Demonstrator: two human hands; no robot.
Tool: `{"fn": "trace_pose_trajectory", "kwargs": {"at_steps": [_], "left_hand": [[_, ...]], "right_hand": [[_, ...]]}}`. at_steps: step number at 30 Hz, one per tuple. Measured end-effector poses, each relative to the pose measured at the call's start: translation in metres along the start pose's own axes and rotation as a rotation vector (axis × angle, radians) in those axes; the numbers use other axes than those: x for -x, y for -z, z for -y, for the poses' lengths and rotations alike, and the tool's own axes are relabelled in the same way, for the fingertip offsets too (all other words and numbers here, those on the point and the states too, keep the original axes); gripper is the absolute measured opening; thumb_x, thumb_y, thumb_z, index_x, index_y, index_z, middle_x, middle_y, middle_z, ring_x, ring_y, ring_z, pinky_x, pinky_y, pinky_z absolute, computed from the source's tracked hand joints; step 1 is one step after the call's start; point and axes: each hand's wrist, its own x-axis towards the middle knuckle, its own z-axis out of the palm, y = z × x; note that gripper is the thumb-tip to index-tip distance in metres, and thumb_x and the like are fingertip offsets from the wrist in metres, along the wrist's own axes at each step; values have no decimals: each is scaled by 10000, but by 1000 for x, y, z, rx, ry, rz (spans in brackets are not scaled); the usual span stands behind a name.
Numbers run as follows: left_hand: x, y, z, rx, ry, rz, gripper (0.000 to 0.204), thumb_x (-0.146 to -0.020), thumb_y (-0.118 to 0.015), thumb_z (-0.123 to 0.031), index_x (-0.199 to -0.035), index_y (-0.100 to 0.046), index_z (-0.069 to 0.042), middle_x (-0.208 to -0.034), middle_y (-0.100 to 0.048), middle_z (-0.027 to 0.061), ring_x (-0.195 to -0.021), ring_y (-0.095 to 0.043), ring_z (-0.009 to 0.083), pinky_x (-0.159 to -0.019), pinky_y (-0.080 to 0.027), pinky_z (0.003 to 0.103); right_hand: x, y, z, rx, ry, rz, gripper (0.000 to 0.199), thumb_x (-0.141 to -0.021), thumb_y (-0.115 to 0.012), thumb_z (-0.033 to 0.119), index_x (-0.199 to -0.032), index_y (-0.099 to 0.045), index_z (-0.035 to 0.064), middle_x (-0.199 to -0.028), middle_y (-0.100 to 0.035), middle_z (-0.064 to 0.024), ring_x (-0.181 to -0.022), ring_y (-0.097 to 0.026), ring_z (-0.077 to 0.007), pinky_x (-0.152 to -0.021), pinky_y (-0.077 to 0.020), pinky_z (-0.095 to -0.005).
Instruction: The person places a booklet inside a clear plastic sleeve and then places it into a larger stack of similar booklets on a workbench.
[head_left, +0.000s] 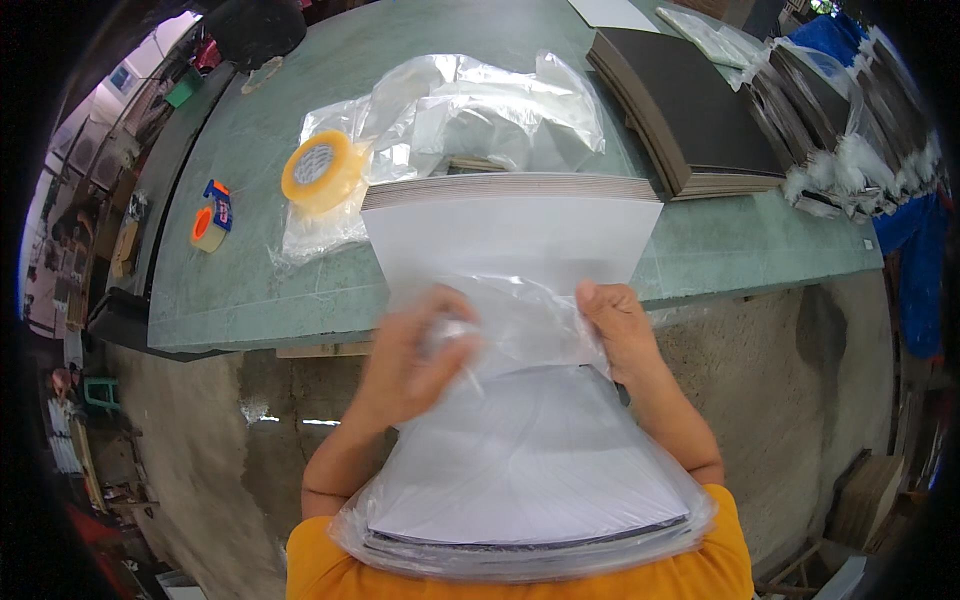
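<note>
A stack of white-faced sheets (520,470) with dark edges was half sheathed in a clear plastic bag (520,320), its far end resting on the green table (260,250). The bag's mouth was gripped by the blurred left hand (415,360) and pinched by the right hand (618,325). Beyond the stack lay a yellow tape roll (320,170).

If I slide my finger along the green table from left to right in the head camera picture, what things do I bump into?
small orange tape dispenser → big yellow tape roll → crumpled clear plastic bags → dark stack of boards → bagged dark stacks at the right edge.
</note>
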Motion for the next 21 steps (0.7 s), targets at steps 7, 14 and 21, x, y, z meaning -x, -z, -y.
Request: {"fn": "trace_pose_trajectory", "kwargs": {"at_steps": [7,14,21], "left_hand": [[-17,-39,3,220,140,267,176,-743,-646,-177,-754,-572,-18,-598,-528,21,-516,-402,51,-457,-326,215],[-24,-31,4,197,199,251,129,-767,-623,-119,-716,-569,-13,-638,-554,4,-599,-473,51,-549,-378,197],[-27,-47,2,453,111,151,618,-634,-740,-89,-1140,-387,-63,-771,-537,26,-712,-497,73,-627,-398,208]], "right_hand": [[-3,-31,2,125,154,-69,414,-817,-553,363,-529,-453,83,-495,-404,57,-450,-326,-23,-400,-251,-203],[-1,-18,9,7,142,7,443,-805,-536,427,-595,-508,39,-540,-473,14,-491,-409,-52,-442,-332,-203],[4,-20,15,193,88,146,320,-735,-650,279,-790,-570,-25,-701,-580,-67,-605,-535,-108,-526,-434,-230]]}}
